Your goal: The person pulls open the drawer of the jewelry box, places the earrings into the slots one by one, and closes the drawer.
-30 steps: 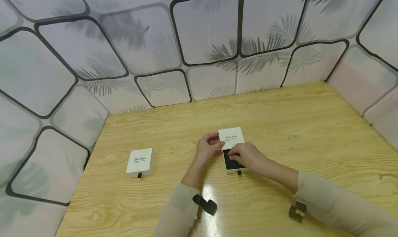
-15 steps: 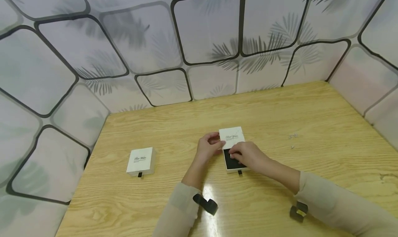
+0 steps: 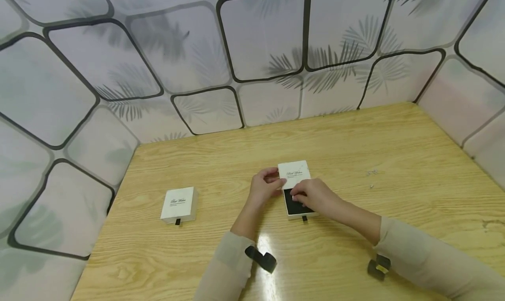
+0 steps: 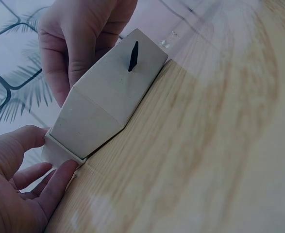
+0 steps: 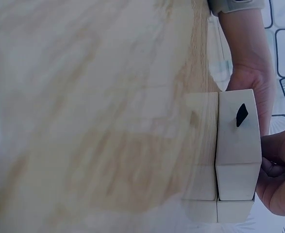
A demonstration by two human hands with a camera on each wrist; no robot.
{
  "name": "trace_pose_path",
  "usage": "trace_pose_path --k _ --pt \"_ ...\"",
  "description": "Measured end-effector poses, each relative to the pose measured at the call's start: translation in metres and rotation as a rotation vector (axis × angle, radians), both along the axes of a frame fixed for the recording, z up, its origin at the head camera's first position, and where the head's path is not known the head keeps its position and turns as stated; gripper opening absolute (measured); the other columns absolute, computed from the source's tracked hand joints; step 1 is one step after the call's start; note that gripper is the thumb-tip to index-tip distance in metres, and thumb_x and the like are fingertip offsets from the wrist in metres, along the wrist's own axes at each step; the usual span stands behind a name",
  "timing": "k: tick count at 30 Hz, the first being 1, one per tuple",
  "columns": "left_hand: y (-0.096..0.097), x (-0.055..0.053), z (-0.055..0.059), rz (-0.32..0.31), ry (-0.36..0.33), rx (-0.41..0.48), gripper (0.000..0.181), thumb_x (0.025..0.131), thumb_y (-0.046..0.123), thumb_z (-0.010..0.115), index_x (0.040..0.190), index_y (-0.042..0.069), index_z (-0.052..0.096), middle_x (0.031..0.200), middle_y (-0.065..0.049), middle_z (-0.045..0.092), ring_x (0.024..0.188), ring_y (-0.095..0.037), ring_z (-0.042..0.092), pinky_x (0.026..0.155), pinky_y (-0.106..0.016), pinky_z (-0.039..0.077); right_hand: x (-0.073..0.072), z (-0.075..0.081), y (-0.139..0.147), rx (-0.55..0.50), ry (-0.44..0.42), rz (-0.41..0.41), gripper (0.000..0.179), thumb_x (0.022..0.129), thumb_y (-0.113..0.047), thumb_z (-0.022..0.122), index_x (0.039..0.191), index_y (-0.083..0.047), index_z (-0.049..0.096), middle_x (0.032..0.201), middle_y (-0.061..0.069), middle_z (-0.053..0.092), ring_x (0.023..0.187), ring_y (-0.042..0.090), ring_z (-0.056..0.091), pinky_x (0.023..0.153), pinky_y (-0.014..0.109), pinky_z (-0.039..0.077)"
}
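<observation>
In the head view a white gift box [image 3: 293,169] lettered "Best Wishes" lies on the table, its drawer slid partway out toward me. My left hand [image 3: 261,189] grips the sleeve's left side, thumb near the top and fingers along the edge. Over the drawer's black insert [image 3: 293,207], my right hand [image 3: 318,198] pinches a tiny pale piece, mostly hidden by the fingertips. The left wrist view shows the drawer front with its black pull tab [image 4: 133,57]. Seen from the right wrist, the right hand [image 5: 282,170] is above the drawer, its fingertips hidden.
A second white box [image 3: 178,203], its drawer pushed in, stands to the left on the wooden table [image 3: 213,160]. Several tiny silvery pieces [image 3: 372,173] lie to the right of the hands. Patterned panels [image 3: 264,37] enclose the table's back and sides.
Both hands and the box have stayed almost still. Only slight shifts of the right fingertips over the black insert show.
</observation>
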State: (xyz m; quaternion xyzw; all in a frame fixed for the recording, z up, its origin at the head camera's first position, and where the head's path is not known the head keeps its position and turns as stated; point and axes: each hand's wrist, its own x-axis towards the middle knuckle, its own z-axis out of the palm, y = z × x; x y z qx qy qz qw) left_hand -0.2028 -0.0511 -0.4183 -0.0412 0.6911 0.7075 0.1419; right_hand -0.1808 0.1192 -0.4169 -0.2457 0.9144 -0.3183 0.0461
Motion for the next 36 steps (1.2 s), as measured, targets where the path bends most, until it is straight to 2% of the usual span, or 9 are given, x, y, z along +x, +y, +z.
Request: trace_pose_path --k 5,12,22,26,36 --pt "-0.0004 -0.0005 -0.0010 -0.002 -0.002 -0.001 0.047 0.083 -0.002 0.066 0.127 -0.007 0.051 0.121 -0.022 0.057 0.090 -0.013 0.057 0.078 -0.034 0.059 0.0001 -0.0010 -0.0006 0.013 0.028 0.004 0.006 0.083 -0.006 0.070 0.086 -0.002 0.073 0.082 0.004 0.071 0.061 0.003 0.056 0.055 0.018 0.049" --pt "-0.0012 -0.0014 -0.0015 -0.004 -0.005 -0.001 0.046 0.084 -0.003 0.065 0.128 -0.006 0.051 0.121 -0.022 0.057 0.089 -0.013 0.057 0.079 -0.034 0.058 0.0001 -0.0036 -0.0018 0.050 0.073 0.007 0.006 0.082 -0.008 0.071 0.085 -0.004 0.074 0.084 0.003 0.072 0.080 0.016 0.064 0.068 0.031 0.055" --pt "-0.0010 -0.0012 -0.0013 0.002 -0.006 0.004 0.046 0.083 -0.003 0.066 0.127 -0.007 0.052 0.121 -0.022 0.057 0.088 -0.012 0.057 0.079 -0.035 0.058 0.0010 -0.0011 -0.0054 0.133 0.083 0.003 0.004 0.081 -0.005 0.072 0.083 -0.003 0.074 0.083 0.005 0.071 0.083 0.022 0.066 0.073 0.036 0.057" --pt "-0.0007 -0.0021 -0.0021 0.005 -0.009 0.001 0.046 0.083 -0.003 0.066 0.127 -0.006 0.052 0.121 -0.021 0.058 0.088 -0.012 0.057 0.079 -0.035 0.058 0.0005 0.0001 -0.0060 0.136 0.045 -0.013 0.005 0.081 -0.005 0.072 0.085 -0.003 0.074 0.083 0.005 0.071 0.082 0.020 0.066 0.072 0.035 0.056" --pt "-0.0002 -0.0018 -0.0020 0.007 -0.013 -0.001 0.046 0.082 -0.003 0.067 0.126 -0.006 0.052 0.120 -0.022 0.058 0.088 -0.013 0.057 0.078 -0.034 0.059 0.0002 0.0018 -0.0031 0.050 -0.058 -0.028 0.005 0.080 -0.003 0.071 0.084 -0.003 0.069 0.075 0.002 0.068 0.072 0.011 0.062 0.064 0.028 0.055"
